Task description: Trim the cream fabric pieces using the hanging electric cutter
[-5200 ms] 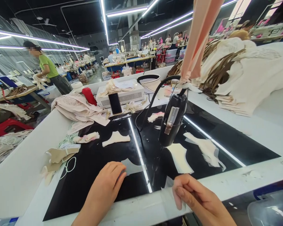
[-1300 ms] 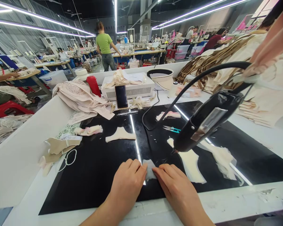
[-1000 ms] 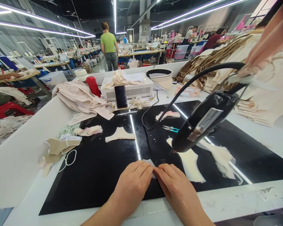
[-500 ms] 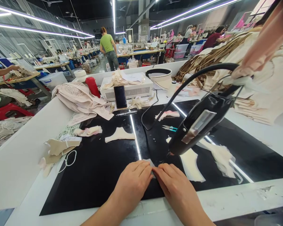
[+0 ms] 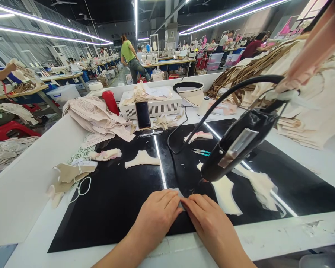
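Note:
Both hands meet at the near edge of a black mat. My left hand is closed, its thumb and fingers pinching a small, pale, thin piece of fabric. My right hand is closed on the same piece from the other side, fingertips almost touching the left. Most of the piece is hidden under the fingers. Just beyond my right hand hangs a tilted black device with a thick cable. A cream fabric cutout lies to the right of that hand, apart from it.
Teal-handled thread snips, a cream cutout and a pen lie on the mat. Behind stand a phone, a white box and a red container. Fabric piles flank the table. Co-workers are farther off.
My hands keep nearly the same pinch on the fabric. In the background, the person in green has shifted stance, and a co-worker's hand at far left has risen with fabric.

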`<state>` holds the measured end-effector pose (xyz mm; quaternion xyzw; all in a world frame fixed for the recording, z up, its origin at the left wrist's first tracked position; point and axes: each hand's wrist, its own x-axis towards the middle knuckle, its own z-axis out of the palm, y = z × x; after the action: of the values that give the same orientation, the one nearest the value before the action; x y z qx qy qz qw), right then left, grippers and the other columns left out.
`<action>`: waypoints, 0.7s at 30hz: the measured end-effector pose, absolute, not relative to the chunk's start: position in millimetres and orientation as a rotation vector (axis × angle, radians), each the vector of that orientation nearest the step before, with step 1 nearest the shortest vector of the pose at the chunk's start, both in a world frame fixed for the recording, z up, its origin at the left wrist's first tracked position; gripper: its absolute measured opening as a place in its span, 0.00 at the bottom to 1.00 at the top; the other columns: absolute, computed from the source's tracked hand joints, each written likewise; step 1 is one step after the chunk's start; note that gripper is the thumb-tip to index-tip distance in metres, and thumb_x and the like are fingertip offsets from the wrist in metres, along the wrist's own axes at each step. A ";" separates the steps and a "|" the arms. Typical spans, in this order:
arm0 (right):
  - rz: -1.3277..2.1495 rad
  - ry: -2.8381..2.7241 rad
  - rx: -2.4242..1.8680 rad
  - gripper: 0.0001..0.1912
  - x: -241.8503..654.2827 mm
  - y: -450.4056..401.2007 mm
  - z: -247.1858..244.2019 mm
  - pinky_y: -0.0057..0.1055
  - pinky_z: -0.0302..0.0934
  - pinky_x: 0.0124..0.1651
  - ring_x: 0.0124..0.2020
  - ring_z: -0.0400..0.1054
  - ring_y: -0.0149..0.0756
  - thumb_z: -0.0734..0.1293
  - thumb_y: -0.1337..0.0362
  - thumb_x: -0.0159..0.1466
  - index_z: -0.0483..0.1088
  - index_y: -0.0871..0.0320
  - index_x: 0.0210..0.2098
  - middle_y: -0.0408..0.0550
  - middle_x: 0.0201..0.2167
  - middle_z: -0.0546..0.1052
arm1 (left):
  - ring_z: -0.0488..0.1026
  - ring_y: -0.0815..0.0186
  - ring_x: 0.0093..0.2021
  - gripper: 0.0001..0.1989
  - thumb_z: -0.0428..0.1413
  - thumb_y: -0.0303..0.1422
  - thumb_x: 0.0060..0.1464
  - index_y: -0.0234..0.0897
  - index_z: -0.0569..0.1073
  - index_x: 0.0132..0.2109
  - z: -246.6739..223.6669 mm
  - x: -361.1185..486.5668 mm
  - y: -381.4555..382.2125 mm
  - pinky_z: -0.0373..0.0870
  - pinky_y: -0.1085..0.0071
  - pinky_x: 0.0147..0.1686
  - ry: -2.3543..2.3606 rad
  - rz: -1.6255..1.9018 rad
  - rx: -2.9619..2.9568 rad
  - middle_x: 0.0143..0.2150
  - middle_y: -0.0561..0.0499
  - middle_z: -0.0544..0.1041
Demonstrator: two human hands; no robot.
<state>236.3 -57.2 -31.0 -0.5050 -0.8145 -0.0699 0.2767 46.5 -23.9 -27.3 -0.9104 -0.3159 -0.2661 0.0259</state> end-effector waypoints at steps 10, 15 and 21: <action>-0.019 -1.775 -1.559 0.13 300.1 -70.5 -8.8 0.36 0.72 0.33 0.37 0.76 0.42 0.62 0.51 0.73 0.74 0.51 0.46 0.49 0.39 0.80 | 0.79 0.59 0.53 0.15 0.46 0.35 0.75 0.31 0.73 0.54 -30.1 48.3 -26.9 0.80 0.61 0.48 -0.983 -0.778 -2.837 0.53 0.45 0.81; 0.293 -1.340 -1.512 0.40 319.8 -49.9 1.2 0.45 0.75 0.42 0.48 0.74 0.49 0.74 0.43 0.60 0.60 0.47 0.65 0.52 0.50 0.75 | 0.79 0.60 0.52 0.16 0.45 0.36 0.75 0.32 0.73 0.53 -30.5 49.9 -30.9 0.80 0.62 0.48 -0.950 -0.780 -2.855 0.53 0.45 0.81; 0.535 -1.294 -1.095 0.40 304.0 -7.7 42.8 0.51 0.70 0.54 0.56 0.72 0.52 0.75 0.43 0.59 0.61 0.42 0.66 0.55 0.55 0.74 | 0.78 0.60 0.54 0.13 0.50 0.36 0.73 0.32 0.73 0.53 -34.1 51.9 -33.2 0.79 0.62 0.47 -0.940 -0.724 -2.878 0.54 0.45 0.80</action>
<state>304.0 -7.7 42.8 -0.4783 -0.5652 0.2334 0.6303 51.9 -33.2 -34.1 -0.9244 -0.3021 -0.2324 0.0144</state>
